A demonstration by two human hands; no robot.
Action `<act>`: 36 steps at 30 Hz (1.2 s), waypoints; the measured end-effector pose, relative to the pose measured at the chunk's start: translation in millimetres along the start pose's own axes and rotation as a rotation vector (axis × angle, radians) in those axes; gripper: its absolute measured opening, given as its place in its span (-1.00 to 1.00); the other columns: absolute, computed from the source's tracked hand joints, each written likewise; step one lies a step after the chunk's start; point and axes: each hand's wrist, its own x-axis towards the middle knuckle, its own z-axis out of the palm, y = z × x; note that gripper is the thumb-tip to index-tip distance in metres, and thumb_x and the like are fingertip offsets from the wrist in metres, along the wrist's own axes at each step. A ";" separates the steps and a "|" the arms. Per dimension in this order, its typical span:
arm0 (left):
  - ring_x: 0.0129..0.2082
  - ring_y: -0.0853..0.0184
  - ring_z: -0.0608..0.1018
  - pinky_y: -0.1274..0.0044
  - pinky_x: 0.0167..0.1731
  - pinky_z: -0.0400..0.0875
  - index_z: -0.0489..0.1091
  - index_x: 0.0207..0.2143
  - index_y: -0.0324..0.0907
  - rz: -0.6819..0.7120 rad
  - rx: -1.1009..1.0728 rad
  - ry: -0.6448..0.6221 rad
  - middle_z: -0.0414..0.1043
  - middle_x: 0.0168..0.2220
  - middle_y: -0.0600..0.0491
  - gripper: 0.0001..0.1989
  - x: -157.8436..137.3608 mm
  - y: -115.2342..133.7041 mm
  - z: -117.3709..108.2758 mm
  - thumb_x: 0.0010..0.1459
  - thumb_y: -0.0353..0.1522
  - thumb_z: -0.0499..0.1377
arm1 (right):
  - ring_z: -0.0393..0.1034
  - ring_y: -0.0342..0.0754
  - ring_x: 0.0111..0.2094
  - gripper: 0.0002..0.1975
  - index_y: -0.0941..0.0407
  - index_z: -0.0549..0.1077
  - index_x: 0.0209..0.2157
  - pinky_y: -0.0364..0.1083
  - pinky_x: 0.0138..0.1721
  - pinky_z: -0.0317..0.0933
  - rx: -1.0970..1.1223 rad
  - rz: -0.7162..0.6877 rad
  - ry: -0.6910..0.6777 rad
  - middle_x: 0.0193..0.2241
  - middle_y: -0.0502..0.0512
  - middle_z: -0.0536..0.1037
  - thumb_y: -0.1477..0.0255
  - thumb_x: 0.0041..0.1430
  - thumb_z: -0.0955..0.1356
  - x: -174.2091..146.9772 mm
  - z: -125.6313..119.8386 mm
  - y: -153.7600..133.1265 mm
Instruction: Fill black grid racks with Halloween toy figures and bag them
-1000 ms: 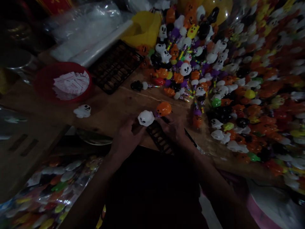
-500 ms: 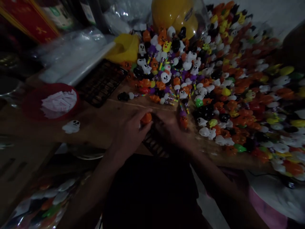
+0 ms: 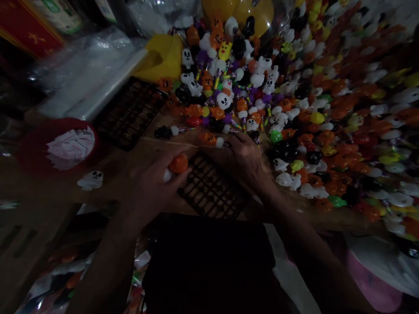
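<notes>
At the upper left of the frame a red panel (image 3: 28,28) with a yellow edge bears a golden character resembling 大; beside it, a white-and-green label (image 3: 63,16) is too blurred to read; the paper slips (image 3: 70,148) in the red bowl (image 3: 28,146), at left, carry pinkish print too small to make out.

The two hands are apart; the left hand (image 3: 152,181), left of centre and somewhat blurred, has thumb and fingers closed around an orange toy (image 3: 179,163), with a white part showing under the fingers; the right hand (image 3: 247,159), right of centre, is bent palm down, its fingertips beside the white ribbed end of an orange-and-white toy (image 3: 209,138) lying on the table (image 3: 144,146); whether they grip it I cannot tell.

A black rack (image 3: 212,187) lies between the hands at lower centre; a white ghost toy (image 3: 91,180) lies near the bowl; a large heap of toys (image 3: 322,144) fills the right side.
</notes>
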 end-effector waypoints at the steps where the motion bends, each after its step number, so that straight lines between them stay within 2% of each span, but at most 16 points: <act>1: -0.01 0.20 0.65 0.41 -0.02 0.56 0.45 0.12 0.00 -0.007 0.035 -0.001 0.60 0.05 0.09 -0.63 1.0 -3.2 -1.8 0.26 -0.30 0.25 | 0.47 0.10 -0.10 -0.77 0.14 0.52 -0.07 -0.04 -0.12 0.32 0.014 0.036 0.004 -0.07 0.25 0.58 0.38 0.35 0.31 -4.4 -1.3 -1.0; 4: -0.01 0.16 0.65 0.37 -0.01 0.56 0.47 0.11 -0.02 0.005 0.083 -0.018 0.59 0.05 0.06 -0.62 4.5 -9.9 -4.0 0.23 -0.30 0.26 | 0.45 0.03 -0.32 -0.78 0.14 0.52 -0.18 -0.07 -0.31 0.24 0.058 0.178 -0.031 -0.28 0.18 0.62 0.27 0.32 0.37 -14.2 -5.4 -8.3; 7: -0.01 0.18 0.64 0.38 0.03 0.54 0.49 0.06 -0.02 0.011 0.039 -0.045 0.60 0.02 0.08 -0.65 7.0 -10.5 -5.0 0.21 -0.32 0.27 | 0.43 0.01 -0.38 -0.69 0.17 0.51 -0.16 -0.09 -0.37 0.15 0.124 0.244 -0.088 -0.35 0.18 0.62 0.19 0.31 0.39 -17.3 -10.4 -20.8; 10: 0.10 0.17 0.58 0.34 0.17 0.47 0.45 0.11 -0.05 0.014 0.004 -0.036 0.55 0.10 0.06 -0.59 9.2 -6.3 -11.8 0.20 -0.25 0.29 | 0.45 0.01 -0.36 -0.69 0.21 0.51 -0.07 -0.10 -0.36 0.12 0.161 0.230 -0.177 -0.31 0.20 0.64 0.25 0.35 0.36 -16.0 -16.2 -32.4; 13: 0.21 0.16 0.49 0.33 0.25 0.41 0.42 0.15 -0.08 0.007 -0.012 -0.004 0.47 0.20 0.07 -0.52 13.0 0.2 -24.5 0.22 -0.15 0.28 | 0.47 0.01 -0.33 -0.83 0.18 0.56 -0.14 -0.10 -0.32 0.16 0.233 0.131 -0.209 -0.30 0.18 0.64 0.41 0.33 0.36 -14.3 -21.0 -40.0; 16: 0.16 0.17 0.54 0.35 0.15 0.49 0.44 0.15 -0.03 -0.054 -0.056 -0.037 0.50 0.18 0.09 -0.60 16.3 7.1 -33.1 0.30 -0.16 0.19 | 0.47 -0.04 -0.34 -0.87 0.15 0.60 -0.24 -0.12 -0.30 0.22 0.424 0.057 -0.142 -0.32 0.09 0.64 0.47 0.30 0.37 -12.2 -20.1 -46.3; 18: 0.06 0.18 0.60 0.36 0.04 0.54 0.47 0.10 -0.05 -0.077 -0.088 -0.061 0.57 0.09 0.05 -0.65 16.7 10.2 -31.9 0.33 -0.21 0.12 | 0.48 -0.07 -0.36 -0.86 0.13 0.62 -0.26 -0.13 -0.28 0.26 0.574 0.049 -0.086 -0.35 0.02 0.64 0.45 0.30 0.37 -9.3 -12.4 -51.4; 22: -0.26 0.29 0.65 0.46 -0.19 0.54 0.54 -0.04 -0.11 -0.114 -0.092 -0.066 0.65 -0.20 0.06 -0.70 14.8 11.3 -20.7 0.33 -0.27 0.06 | 0.54 -0.07 -0.30 -0.85 0.06 0.65 -0.22 -0.11 -0.20 0.35 0.845 0.082 -0.033 -0.35 -0.08 0.66 0.44 0.30 0.38 0.6 17.0 -63.3; 24: -0.28 0.31 0.65 0.50 -0.23 0.53 0.54 -0.03 -0.13 -0.123 -0.099 -0.062 0.66 -0.19 0.05 -0.69 14.2 10.4 -17.1 0.33 -0.27 0.06 | 0.57 -0.05 -0.23 -0.85 0.05 0.66 -0.20 -0.09 -0.14 0.38 0.915 0.096 -0.028 -0.26 -0.06 0.69 0.44 0.27 0.40 4.8 30.3 -67.7; 27: -0.17 0.29 0.66 0.50 -0.14 0.54 0.52 0.05 -0.09 -0.112 -0.108 -0.064 0.65 -0.09 0.05 -0.66 14.0 8.3 -16.7 0.36 -0.23 0.06 | 0.58 -0.04 -0.18 -0.86 0.07 0.65 -0.18 -0.07 -0.09 0.40 0.872 0.135 -0.060 -0.19 -0.02 0.70 0.45 0.25 0.43 6.8 39.0 -70.9; 31: -0.06 0.26 0.65 0.46 -0.03 0.55 0.47 0.13 -0.05 -0.124 -0.111 -0.069 0.63 -0.02 0.08 -0.64 13.3 4.9 -19.0 0.38 -0.22 0.06 | 0.56 -0.05 -0.18 -0.85 0.06 0.64 -0.15 -0.07 -0.06 0.39 0.749 0.176 -0.079 -0.19 -0.01 0.70 0.42 0.27 0.43 4.2 35.5 -72.0; 36: 0.03 0.23 0.63 0.45 0.01 0.56 0.44 0.17 -0.05 -0.129 -0.131 -0.095 0.61 0.03 0.08 -0.61 11.9 5.1 -18.3 0.38 -0.22 0.03 | 0.56 -0.01 -0.07 -0.80 0.08 0.62 -0.08 -0.04 0.02 0.38 0.757 0.197 -0.108 -0.10 0.04 0.68 0.43 0.28 0.41 3.5 32.8 -73.6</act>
